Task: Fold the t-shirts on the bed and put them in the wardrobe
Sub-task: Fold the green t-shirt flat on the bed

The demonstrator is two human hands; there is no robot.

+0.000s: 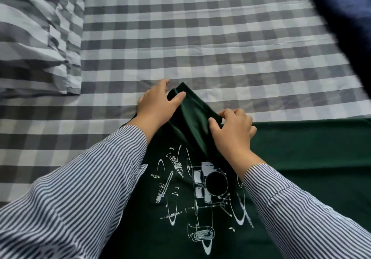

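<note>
A dark green t-shirt point(200, 218) is lying print-up on the checked bed point(200, 38), its white drum-and-brass design showing. Its far sleeve is being lifted into a raised fold, while more green cloth is spreading flat to the right. A dark blue garment point(345, 14) is lying at the far right corner.

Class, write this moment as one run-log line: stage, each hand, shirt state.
stage: folding sleeve | left hand: holds sleeve tip | right hand: pinches sleeve fold | green t-shirt: print up on bed

Soft, even daylight with faint shadows and no glare. Wide-angle bending curves the edges. The dark blue cloth point(349, 18) top right is blurred.
</note>
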